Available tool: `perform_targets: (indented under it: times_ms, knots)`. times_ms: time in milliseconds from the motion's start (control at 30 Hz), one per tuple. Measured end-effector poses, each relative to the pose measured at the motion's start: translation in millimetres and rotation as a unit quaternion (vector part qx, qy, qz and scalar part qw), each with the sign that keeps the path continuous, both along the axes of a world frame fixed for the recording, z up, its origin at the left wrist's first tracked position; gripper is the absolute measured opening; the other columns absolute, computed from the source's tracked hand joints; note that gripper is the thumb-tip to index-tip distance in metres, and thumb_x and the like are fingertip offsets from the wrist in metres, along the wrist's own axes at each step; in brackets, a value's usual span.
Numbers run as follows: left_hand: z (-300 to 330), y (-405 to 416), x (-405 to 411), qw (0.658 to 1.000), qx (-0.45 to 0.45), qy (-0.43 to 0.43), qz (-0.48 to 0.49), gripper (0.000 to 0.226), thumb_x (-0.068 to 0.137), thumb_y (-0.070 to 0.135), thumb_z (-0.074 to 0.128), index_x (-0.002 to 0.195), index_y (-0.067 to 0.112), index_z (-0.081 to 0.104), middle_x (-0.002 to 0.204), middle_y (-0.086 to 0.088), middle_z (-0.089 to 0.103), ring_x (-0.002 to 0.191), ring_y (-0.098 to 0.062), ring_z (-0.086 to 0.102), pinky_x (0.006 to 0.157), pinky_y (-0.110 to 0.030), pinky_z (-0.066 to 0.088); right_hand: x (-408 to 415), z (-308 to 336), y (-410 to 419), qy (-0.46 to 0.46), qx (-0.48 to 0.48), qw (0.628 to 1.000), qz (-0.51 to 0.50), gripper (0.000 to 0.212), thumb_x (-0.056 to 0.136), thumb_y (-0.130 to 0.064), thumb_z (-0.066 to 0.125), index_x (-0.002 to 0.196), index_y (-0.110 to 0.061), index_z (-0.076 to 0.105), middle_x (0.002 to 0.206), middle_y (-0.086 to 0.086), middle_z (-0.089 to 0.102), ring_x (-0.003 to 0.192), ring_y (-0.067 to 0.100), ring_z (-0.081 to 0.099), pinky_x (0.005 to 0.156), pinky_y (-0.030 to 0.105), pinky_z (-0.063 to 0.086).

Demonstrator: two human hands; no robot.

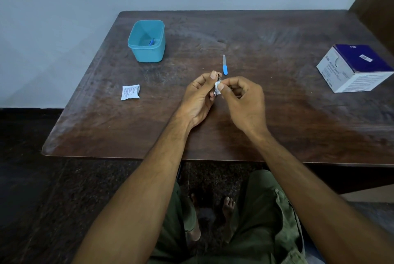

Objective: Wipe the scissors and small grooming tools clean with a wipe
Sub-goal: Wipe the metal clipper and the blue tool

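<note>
The dark wooden tabletop (277, 114) carries everything. A white and blue swab box (356, 70) stands at my far right, and a teal tub (147, 41) with something blue inside sits far left. My left hand (199, 98) grips a small metal grooming tool (215, 91) above the tabletop's middle; my right hand (243, 99) pinches a white wipe (218, 87) against it. A torn wipe packet (130, 92) lies to the left. A blue-handled nail file (224, 65) lies just beyond my hands.
</note>
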State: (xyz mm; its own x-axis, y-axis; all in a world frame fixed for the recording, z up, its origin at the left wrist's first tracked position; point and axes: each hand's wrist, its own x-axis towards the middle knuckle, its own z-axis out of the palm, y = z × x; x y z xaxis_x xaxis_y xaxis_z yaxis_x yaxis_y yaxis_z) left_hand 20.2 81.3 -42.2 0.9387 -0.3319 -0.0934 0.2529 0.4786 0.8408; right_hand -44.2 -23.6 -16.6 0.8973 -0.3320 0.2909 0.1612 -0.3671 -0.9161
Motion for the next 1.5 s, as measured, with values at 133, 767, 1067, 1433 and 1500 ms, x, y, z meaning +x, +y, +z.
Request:
perform_targets:
  times_ms: [133,767,1067,1433,1500]
  knots:
    - [-0.1,-0.8,0.5,1.000,-0.008,0.004,-0.002,0.017,0.086,0.027,0.061,0.086,0.010,0.065,0.070,-0.002,0.056,0.062,-0.011,0.042,0.070,-0.026,0.037,9.7,7.4,3.0,-0.015,-0.011,1.000,-0.024,0.003,0.088,-0.020,0.069,0.087,-0.019,0.072,0.081,-0.010,0.072,0.070,0.004,0.068,0.066,0.020,0.053]
    - [3.5,0.6,-1.6,1.000,-0.008,0.006,0.000,0.018,0.098,0.020,0.050,0.088,0.008,0.057,0.084,-0.012,0.056,0.069,-0.013,0.050,0.058,-0.019,0.041,15.5,9.8,4.4,-0.038,-0.058,0.997,-0.015,0.003,0.088,-0.019,0.069,0.087,-0.018,0.071,0.081,-0.012,0.070,0.069,-0.005,0.064,0.059,0.005,0.042]
    - [1.1,1.1,0.5,1.000,-0.006,0.004,0.004,0.021,0.097,0.021,0.053,0.078,0.013,0.055,0.059,0.004,0.056,0.051,-0.004,0.045,0.052,-0.016,0.039,7.3,2.0,5.4,-0.034,-0.027,0.999,-0.012,0.003,0.086,-0.021,0.071,0.083,-0.020,0.071,0.074,-0.018,0.069,0.068,-0.003,0.066,0.062,0.008,0.045]
    - [1.9,-0.4,2.0,0.999,-0.041,0.004,0.014,0.023,0.097,0.015,0.051,0.075,0.009,0.051,0.071,-0.004,0.054,0.058,-0.010,0.053,0.058,-0.023,0.049,-5.9,-10.2,7.6,0.006,-0.023,1.000,-0.010,0.004,0.083,-0.020,0.074,0.085,-0.023,0.071,0.078,-0.015,0.071,0.070,-0.001,0.065,0.065,0.012,0.050]
    - [1.5,-0.3,1.4,0.999,-0.037,0.004,0.013,0.022,0.097,0.016,0.052,0.076,0.010,0.052,0.073,-0.005,0.054,0.057,-0.010,0.052,0.056,-0.023,0.047,-5.4,-8.8,8.1,0.017,-0.009,1.000,-0.015,0.006,0.082,-0.019,0.075,0.085,-0.023,0.071,0.078,-0.014,0.071,0.071,0.000,0.066,0.067,0.014,0.051]
